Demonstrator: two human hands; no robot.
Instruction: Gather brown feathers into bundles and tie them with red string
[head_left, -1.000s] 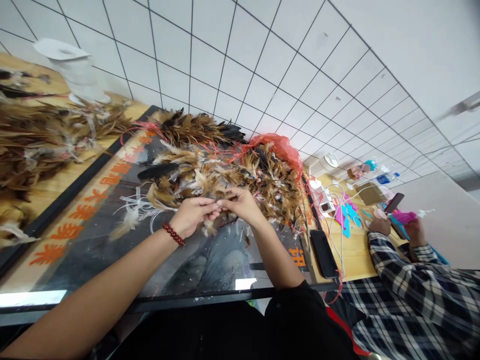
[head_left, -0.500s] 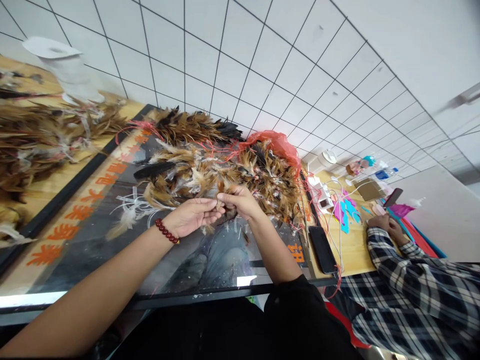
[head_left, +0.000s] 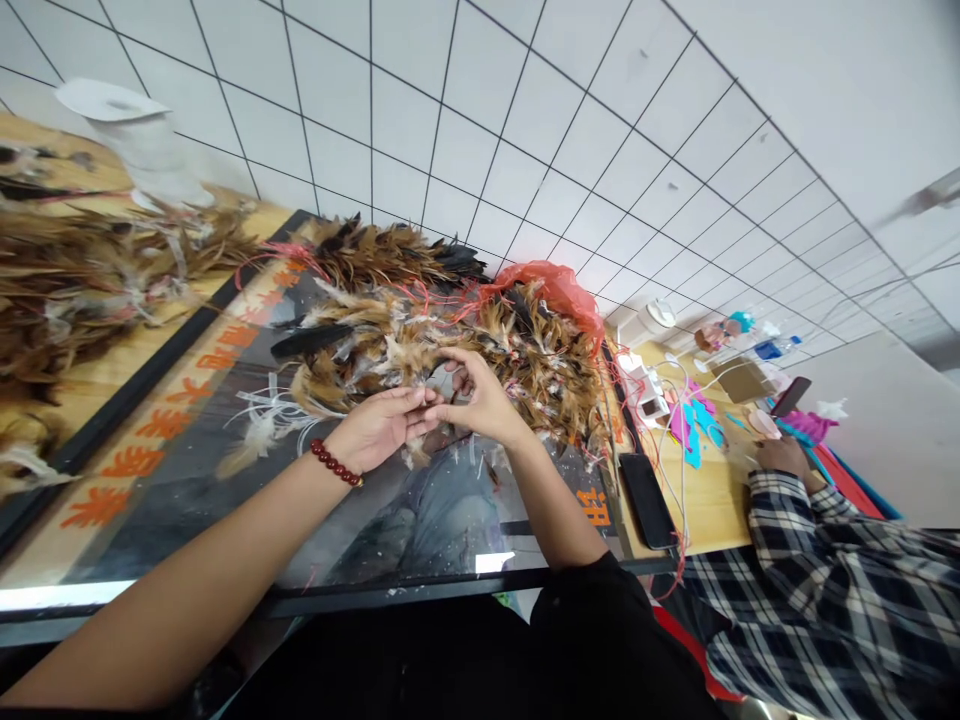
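My left hand, with a dark red bead bracelet on its wrist, is palm up with thumb and fingertips pinched together. What it holds is too small and hidden to make out. My right hand meets the left fingertips, its thumb and index finger apart in a curved gap with nothing visible gripped. Just beyond both hands lies a pile of brown feathers. White plastic strips and a pale loose feather are left of my left hand.
A feather bundle and red plastic bag lie along the tiled wall. More feathers and a white paper roll are at left. A black phone lies at right, near another person's plaid sleeve.
My right hand's fingers have spread from a pinch, and its index finger has lifted from the left fingertips. My left hand has barely moved. The other person's hands have shifted slightly right.
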